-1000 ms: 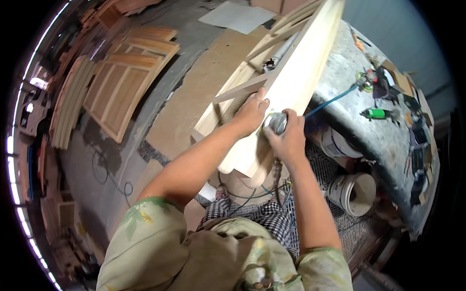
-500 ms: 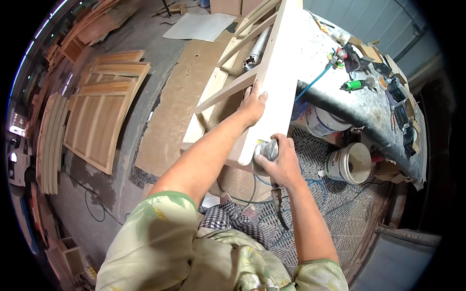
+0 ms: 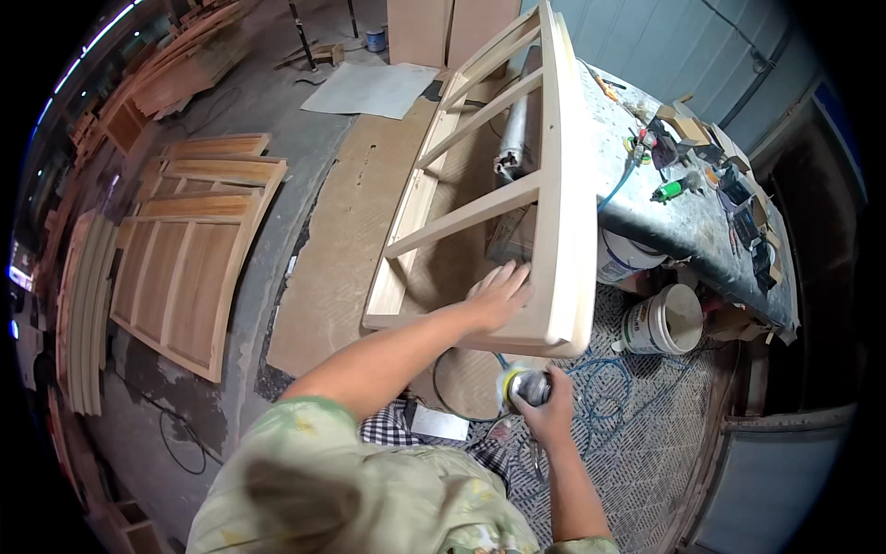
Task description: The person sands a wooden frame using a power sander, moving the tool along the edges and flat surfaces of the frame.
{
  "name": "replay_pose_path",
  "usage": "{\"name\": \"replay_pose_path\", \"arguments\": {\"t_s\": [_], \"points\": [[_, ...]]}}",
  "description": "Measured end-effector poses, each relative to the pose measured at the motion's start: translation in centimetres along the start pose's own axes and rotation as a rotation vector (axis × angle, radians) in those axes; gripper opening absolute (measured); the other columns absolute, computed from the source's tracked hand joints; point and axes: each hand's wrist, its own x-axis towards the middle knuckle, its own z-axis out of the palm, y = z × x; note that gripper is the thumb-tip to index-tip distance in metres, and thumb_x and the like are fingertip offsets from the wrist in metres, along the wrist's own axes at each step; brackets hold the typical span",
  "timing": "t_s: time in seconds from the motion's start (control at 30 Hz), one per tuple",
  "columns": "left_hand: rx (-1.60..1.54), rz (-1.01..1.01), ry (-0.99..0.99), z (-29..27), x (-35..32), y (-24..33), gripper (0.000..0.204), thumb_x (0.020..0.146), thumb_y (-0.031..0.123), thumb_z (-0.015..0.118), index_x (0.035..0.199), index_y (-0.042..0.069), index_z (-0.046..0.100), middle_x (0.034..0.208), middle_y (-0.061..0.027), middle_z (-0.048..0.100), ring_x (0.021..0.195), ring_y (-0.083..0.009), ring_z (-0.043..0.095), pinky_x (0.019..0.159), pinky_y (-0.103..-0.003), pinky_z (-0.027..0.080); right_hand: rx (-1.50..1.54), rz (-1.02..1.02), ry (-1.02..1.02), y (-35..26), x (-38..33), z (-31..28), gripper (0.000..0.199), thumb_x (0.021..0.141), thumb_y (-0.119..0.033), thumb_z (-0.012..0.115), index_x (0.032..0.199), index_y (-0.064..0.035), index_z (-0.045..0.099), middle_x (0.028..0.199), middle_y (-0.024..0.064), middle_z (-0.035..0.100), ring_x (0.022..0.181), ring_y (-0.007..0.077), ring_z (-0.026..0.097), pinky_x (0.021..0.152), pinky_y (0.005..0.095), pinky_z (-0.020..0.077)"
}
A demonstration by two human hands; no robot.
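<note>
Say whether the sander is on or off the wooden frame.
Off: the right hand holds the sander apart from the wooden frame, a gap showing.

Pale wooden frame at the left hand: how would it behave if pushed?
The pale, ladder-like wooden frame is probably stiff, given its straight wooden crossbars. Likely light for its size, with wide open gaps between them.

A pale blue-grey, ribbed metal wall (image 3: 646, 37) is rising beyond a long, grey-topped workbench (image 3: 620, 129). A stained grey concrete floor (image 3: 277, 111) is stretching across the left side, and a flat, light-brown sheet (image 3: 332, 240) is covering part of it. A dark-and-pale patterned floor covering (image 3: 632, 462) is lying near the workbench. A thin line of white lights (image 3: 90, 44) is glowing at the upper left.
</note>
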Motion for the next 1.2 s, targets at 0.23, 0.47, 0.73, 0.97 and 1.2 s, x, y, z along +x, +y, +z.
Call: {"name": "replay_pose_path", "arguments": {"t_s": [0.23,0.47,0.73,0.97,1.2], "points": [[0.250,-0.091,-0.086,-11.9,-11.4,-12.8,0.064,0.091,0.039,0.052,0.141,0.004,0.036,0.144,-0.0262,0.035,0.135,-0.0408,0.029,0.112,-0.047,0.026,-0.075,0.377,0.252,-5.1,-0.6,-5.9,0.071,0.060,-0.018,0.083,0.120,0.0009,0.049,0.112,0.0159,0.055,0.102,0.0284,0.056,0.092,0.0378,0.0443],[0.628,0.497,-0.003,-13.9,3.0,-3.1,0.075,0.080,0.035,0.069,0.141,0.008,0.036,0.151,-0.0156,0.027,0.140,-0.0355,0.022,0.115,-0.046,0.021,0.732,0.667,0.316,-9.8,5.5,-10.2,0.067,0.067,-0.021,0.073,0.126,-0.0045,0.044,0.103,0.0103,0.055,0.090,0.0237,0.060,0.079,0.0384,0.0517],[0.956,0.947,-0.019,-10.0,19.9,2.0,0.037,0.089,0.022,0.049,0.126,0.018,0.056,0.134,-0.0071,0.052,0.133,-0.0291,0.039,0.111,-0.049,0.026,1.332,0.464,0.671,-1.4,6.2,-2.0,0.036,0.091,-0.025,0.051,0.115,0.0015,0.058,0.110,0.0110,0.064,0.098,0.0221,0.061,0.087,0.0358,0.0503],[1.055,1.129,-0.313,-9.9,27.2,2.7,0.017,0.084,0.020,0.058,0.100,0.015,0.062,0.101,-0.0028,0.062,0.102,-0.0220,0.057,0.090,-0.038,0.043,1.189,0.575,0.842,-5.1,8.2,1.1,0.057,0.083,-0.032,0.062,0.128,0.0007,0.048,0.118,0.0139,0.060,0.103,0.0260,0.060,0.092,0.0389,0.0491],[0.924,1.427,-0.325,-19.9,23.6,0.4,0.036,0.060,0.021,0.075,0.091,0.012,0.058,0.090,-0.0022,0.059,0.092,-0.0201,0.058,0.083,-0.034,0.043,1.248,0.351,0.978,-16.3,8.7,4.9,0.060,0.078,-0.030,0.068,0.127,-0.0011,0.048,0.116,0.0136,0.059,0.103,0.0248,0.060,0.091,0.0371,0.0494]]}}
